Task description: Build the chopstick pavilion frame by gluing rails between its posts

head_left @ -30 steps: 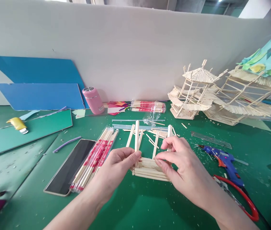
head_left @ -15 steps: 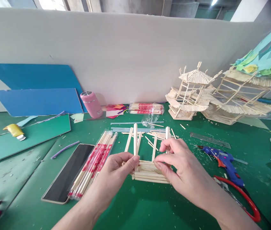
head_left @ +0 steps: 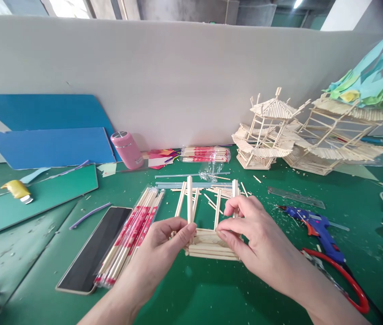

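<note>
Slight viewpoint shift since earlier; left hand (head_left: 164, 243) and right hand (head_left: 257, 237), pinching grip on slatted, boxy wooden frame (head_left: 211, 251)

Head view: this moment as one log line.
left hand: holds stick frame at left | right hand: touches its right side | glue gun: lying on table, right

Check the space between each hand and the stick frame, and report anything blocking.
Nothing visible blocks either one: the left hand grips the stick frame by its left post, and the right hand's fingertips are at its right side.
</note>
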### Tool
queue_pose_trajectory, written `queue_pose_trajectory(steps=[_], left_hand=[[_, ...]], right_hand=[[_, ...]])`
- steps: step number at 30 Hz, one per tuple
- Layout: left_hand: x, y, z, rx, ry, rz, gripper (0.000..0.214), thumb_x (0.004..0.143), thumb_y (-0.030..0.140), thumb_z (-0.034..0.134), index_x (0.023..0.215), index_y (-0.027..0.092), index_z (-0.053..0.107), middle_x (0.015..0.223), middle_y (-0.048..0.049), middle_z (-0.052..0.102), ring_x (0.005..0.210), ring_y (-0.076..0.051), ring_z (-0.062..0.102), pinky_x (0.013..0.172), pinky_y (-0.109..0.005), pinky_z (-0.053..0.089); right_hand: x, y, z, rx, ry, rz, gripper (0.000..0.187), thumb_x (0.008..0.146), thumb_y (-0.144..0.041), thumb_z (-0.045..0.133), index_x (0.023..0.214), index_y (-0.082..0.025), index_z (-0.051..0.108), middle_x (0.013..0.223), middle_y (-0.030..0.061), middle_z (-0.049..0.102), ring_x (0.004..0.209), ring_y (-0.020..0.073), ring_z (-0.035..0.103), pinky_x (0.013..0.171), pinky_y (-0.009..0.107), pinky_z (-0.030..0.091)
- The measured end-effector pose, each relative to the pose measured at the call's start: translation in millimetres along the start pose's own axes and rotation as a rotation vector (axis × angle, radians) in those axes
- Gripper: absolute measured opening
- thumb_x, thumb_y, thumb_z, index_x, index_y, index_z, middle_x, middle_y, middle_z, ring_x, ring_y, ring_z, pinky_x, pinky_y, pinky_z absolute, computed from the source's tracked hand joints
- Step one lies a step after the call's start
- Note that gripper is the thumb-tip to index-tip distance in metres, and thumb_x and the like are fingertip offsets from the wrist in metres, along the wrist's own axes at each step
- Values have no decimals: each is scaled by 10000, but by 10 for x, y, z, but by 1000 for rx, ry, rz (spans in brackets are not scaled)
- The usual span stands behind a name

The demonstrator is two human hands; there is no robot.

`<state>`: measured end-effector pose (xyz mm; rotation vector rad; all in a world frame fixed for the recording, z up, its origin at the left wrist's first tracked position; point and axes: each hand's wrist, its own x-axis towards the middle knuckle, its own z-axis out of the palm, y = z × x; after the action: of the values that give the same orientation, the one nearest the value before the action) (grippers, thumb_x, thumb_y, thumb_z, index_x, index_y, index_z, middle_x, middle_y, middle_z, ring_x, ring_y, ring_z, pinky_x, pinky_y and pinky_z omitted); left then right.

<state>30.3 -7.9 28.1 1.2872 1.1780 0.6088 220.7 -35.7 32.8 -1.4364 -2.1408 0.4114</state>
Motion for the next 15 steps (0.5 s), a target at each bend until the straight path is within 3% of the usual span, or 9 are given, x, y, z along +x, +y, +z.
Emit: queue_pose_trajectory(steps=[8, 10, 12, 14, 15], left_hand=[[-12, 6, 9, 157, 33, 89, 373, 841, 457, 449, 612, 172, 521, 611, 27, 441, 606, -130, 406, 556, -238, 296], [-27, -42, 2, 245, 123, 162, 316, 856, 432, 436, 692, 178, 530, 657, 11, 487, 629, -145, 449, 567, -250, 335], [-43, -86, -11, 381, 335, 331, 200, 842, 378, 486, 802, 184, 515, 740, -11, 525, 677, -163, 480, 590, -269, 369], [-53, -81, -26, 572, 546, 612, 138, 803, 287, 567, 867, 190, 492, 830, -31, 531, 753, -181, 489, 637, -292, 387], [-54, -50, -30, 676, 576, 768, 146, 788, 234, 590, 889, 192, 494, 878, -41, 535, 807, -193, 489, 671, -307, 387]], right_hand=[[4, -10, 16, 9, 25, 16, 196, 849, -160, 471, 742, -199, 629, 904, 34, 432, 891, 167, 413, 759, 317, 386], [-2, -14, 16, 17, 27, 19, 201, 852, -159, 469, 732, -194, 627, 897, 33, 433, 885, 164, 413, 752, 311, 386], [-11, -21, 11, 23, 27, 21, 208, 855, -160, 463, 732, -191, 628, 891, 33, 435, 877, 162, 413, 742, 306, 384], [-21, -28, 3, 28, 25, 23, 208, 859, -168, 461, 745, -194, 633, 893, 34, 438, 877, 164, 413, 740, 308, 381], [-25, -31, -2, 31, 22, 23, 208, 862, -176, 459, 752, -196, 635, 894, 35, 439, 878, 165, 414, 744, 312, 378]])
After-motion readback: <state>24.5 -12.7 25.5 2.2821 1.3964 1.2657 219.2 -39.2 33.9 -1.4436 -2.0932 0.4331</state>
